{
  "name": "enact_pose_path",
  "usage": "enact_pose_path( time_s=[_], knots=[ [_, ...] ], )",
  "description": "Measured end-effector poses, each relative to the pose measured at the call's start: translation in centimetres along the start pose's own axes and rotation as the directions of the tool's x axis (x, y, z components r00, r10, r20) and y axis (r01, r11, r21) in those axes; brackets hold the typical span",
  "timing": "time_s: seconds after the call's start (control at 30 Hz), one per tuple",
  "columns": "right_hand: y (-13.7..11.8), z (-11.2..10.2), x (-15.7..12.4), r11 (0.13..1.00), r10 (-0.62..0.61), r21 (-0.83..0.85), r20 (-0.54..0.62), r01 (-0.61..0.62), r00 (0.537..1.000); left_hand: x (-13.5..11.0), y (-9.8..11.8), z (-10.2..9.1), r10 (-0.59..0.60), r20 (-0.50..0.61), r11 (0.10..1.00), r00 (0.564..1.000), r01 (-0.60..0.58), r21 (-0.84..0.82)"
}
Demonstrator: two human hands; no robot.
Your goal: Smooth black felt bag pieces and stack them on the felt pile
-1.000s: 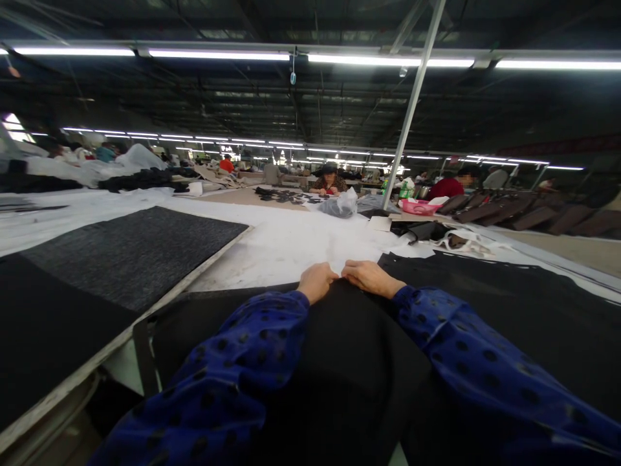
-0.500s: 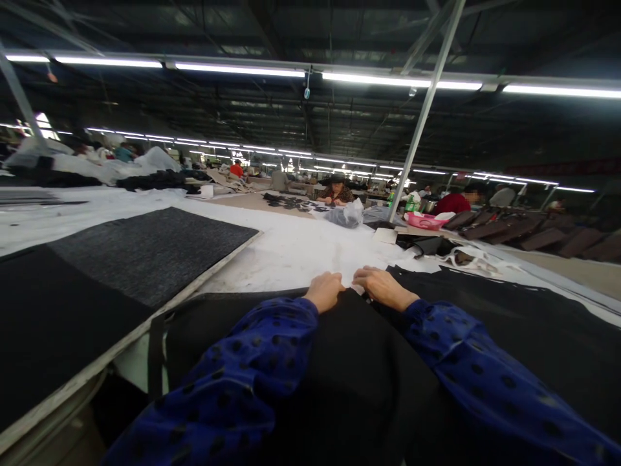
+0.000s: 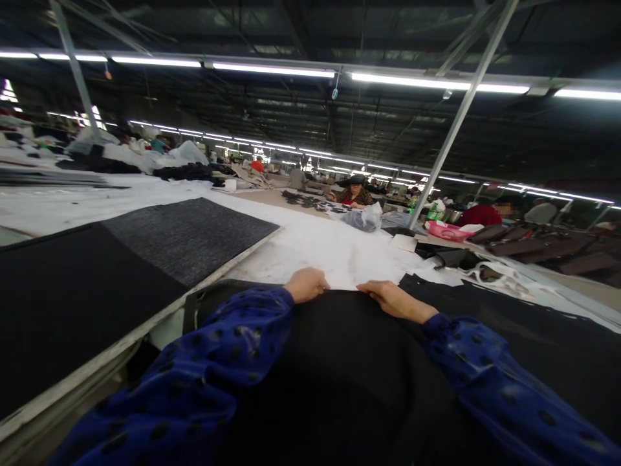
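Note:
A large sheet of black fabric (image 3: 339,375) hangs toward me, its far edge raised at the white tabletop (image 3: 330,249). My left hand (image 3: 307,285) is closed on that edge, pinching it between thumb and fingers. A short way to the right, my right hand (image 3: 391,298) pinches the same edge. The stretch of edge between them runs nearly straight. Both arms wear blue sleeves with dark dots. More black fabric (image 3: 548,349) lies right of my right hand. The lower part of the held sheet fades into shadow.
On the left lies a board with a pale edge (image 3: 233,259), carrying black and dark grey cloth (image 3: 194,233). A pink basin (image 3: 451,231), plastic bags (image 3: 363,218) and a slanted metal pole (image 3: 466,110) stand at the right. Across the table a co-worker (image 3: 356,193) sits.
My hands have moved apart along the fabric edge, the left one going left and the right one slightly right. The edge between them now looks straighter. The view has turned a little left.

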State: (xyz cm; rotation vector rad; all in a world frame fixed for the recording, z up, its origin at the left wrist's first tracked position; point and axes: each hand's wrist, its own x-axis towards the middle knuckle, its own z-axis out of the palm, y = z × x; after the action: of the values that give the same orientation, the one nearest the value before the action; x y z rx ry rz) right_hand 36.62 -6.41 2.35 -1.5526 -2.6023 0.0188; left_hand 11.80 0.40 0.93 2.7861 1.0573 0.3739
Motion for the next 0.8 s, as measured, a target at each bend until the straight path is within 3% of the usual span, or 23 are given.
enact_pose_path(
  time_s=[0.23, 0.47, 0.63, 0.8],
  knots=[
    [-2.0, -1.2, 0.5, 0.993, -0.028, -0.111, 0.193, 0.050, 0.981, -1.7, 0.0, -0.1, 0.132, -0.026, 0.987, 0.991, -0.128, 0.100],
    [-4.1, -1.8, 2.1, 0.941, 0.076, -0.332, 0.384, 0.060, 0.920, -2.7, -0.5, -0.5, 0.192, -0.022, 0.970, 0.981, -0.186, 0.157],
    [-4.3, -1.9, 3.0, 0.914, 0.010, -0.383, 0.345, 0.132, 0.938, -4.5, -1.9, -1.1, 0.117, -0.038, 0.985, 0.992, -0.111, 0.135],
    [-5.6, -2.0, 3.9, 0.958, -0.108, -0.211, 0.355, 0.193, 0.928, -5.0, -2.2, -0.9, 0.149, -0.075, 0.979, 0.986, -0.137, 0.150]
  ],
)
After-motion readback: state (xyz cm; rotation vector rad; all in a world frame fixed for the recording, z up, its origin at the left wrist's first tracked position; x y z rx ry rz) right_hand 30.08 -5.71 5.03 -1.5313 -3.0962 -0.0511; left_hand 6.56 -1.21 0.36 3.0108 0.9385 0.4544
